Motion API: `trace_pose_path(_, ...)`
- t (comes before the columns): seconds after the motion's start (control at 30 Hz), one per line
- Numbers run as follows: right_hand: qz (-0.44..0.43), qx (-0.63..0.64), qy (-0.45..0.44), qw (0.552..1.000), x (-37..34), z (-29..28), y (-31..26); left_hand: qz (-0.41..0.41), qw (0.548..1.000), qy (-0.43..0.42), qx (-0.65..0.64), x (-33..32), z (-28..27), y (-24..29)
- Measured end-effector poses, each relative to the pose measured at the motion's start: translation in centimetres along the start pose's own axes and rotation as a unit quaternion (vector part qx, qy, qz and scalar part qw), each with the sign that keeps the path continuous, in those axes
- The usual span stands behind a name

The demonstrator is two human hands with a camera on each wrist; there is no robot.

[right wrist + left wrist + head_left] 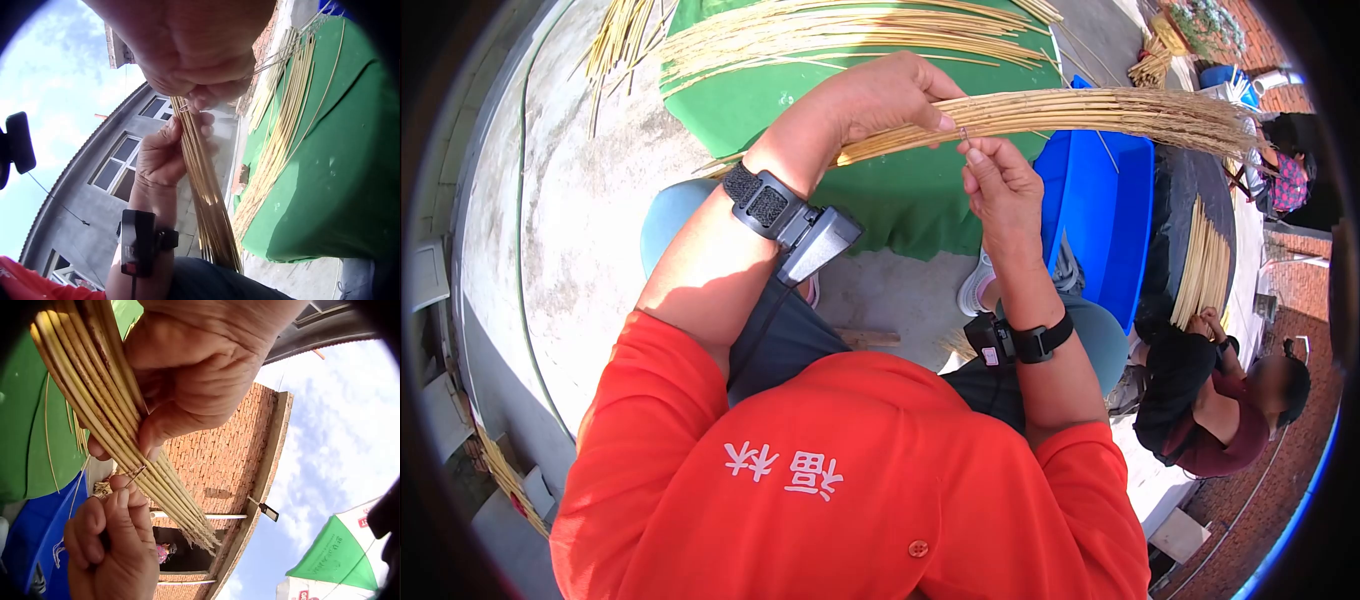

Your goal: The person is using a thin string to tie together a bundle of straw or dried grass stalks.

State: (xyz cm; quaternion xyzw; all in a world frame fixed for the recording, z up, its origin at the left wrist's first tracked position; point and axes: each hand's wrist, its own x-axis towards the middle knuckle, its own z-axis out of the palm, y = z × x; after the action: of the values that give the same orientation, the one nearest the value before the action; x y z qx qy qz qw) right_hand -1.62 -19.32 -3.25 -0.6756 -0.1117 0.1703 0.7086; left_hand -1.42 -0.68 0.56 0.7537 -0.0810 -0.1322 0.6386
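Note:
A long bundle of straw-coloured stalks (1090,112) with a brushy end lies across both hands in the head view. My left hand (888,98) grips it from above, its thumb along the stalks, as the left wrist view shows. Below the bundle, my right hand (1006,190) pinches a short, thin wire-like tie (134,479) between thumb and forefinger. This tie comes off the stalks close to the left thumb. From the right wrist view, the bundle (207,194) slants down past the left hand (161,156) toward the lap.
Loose stalks (850,38) are spread on a green cloth (900,200) ahead. A blue bin (1115,230) stands at the right. Farther right, another person (1215,400) handles a stalk bundle (1203,265). More stalks (620,40) lie at the upper left.

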Motion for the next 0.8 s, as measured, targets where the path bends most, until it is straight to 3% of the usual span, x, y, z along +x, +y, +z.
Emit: trace_pose_path(0.8, 0.049, 0.052, 0.006, 0.997, -0.19, 0.24, -0.3, 0.009, 0.997, -0.01, 0.071, 0.26, 0.5, -0.67)
